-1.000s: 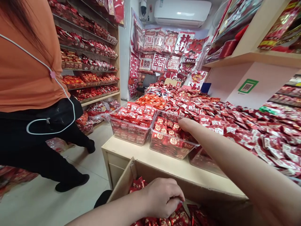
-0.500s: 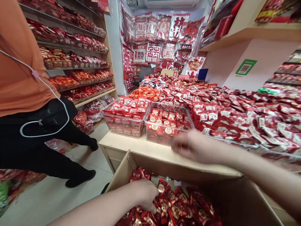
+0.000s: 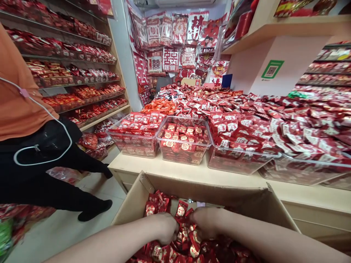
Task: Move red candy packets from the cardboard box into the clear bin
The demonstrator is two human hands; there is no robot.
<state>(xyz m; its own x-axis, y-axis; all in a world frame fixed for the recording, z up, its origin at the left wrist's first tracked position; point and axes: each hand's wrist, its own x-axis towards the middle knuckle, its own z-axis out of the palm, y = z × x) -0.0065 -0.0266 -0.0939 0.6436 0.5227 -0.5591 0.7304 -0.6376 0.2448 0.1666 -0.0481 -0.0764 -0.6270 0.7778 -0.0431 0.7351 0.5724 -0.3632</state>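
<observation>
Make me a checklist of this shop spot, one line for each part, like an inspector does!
surface: pale wooden counter carrying clear bins of red packets.
job's things: cardboard box below the counter, holding red foil packets.
clutter: loose red packets heaped on the counter behind the bins.
grippers: left hand and right hand both down among the box's packets; grip cannot be told.
cables: white cord on a person in an orange top.
surroundings: stocked wall shelves; red paper decorations.
</observation>
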